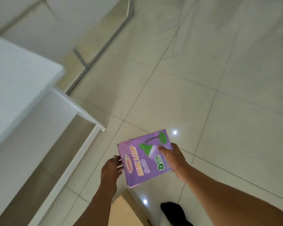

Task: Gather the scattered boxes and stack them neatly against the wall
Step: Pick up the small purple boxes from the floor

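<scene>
Two hands are on one box, held above the tiled floor (203, 79) at about 6 o'clock in the head view. Your right hand (173, 159) grips the purple box (144, 159) along its 3 o'clock edge, thumb curled over the printed face, the other fingers hidden behind it. Your left hand (110, 171) sits at the box's 9 o'clock edge with fingers nearly straight, the tips touching the side; you cannot tell whether they wrap behind it.

The box is tilted, its top corner pointing toward 1 o'clock. Its face is purple, with a green desk lamp pictured and the words "DESK LAMP" in yellow running lengthwise. The lower edge looks slightly worn.

At 9 o'clock stands a white table (15, 88) with a white frame beneath it. At 6 o'clock, below the box, a tan cardboard box (126, 212) shows partly, and just beside it, toward 5 o'clock, a dark shoe (173, 211).
</scene>
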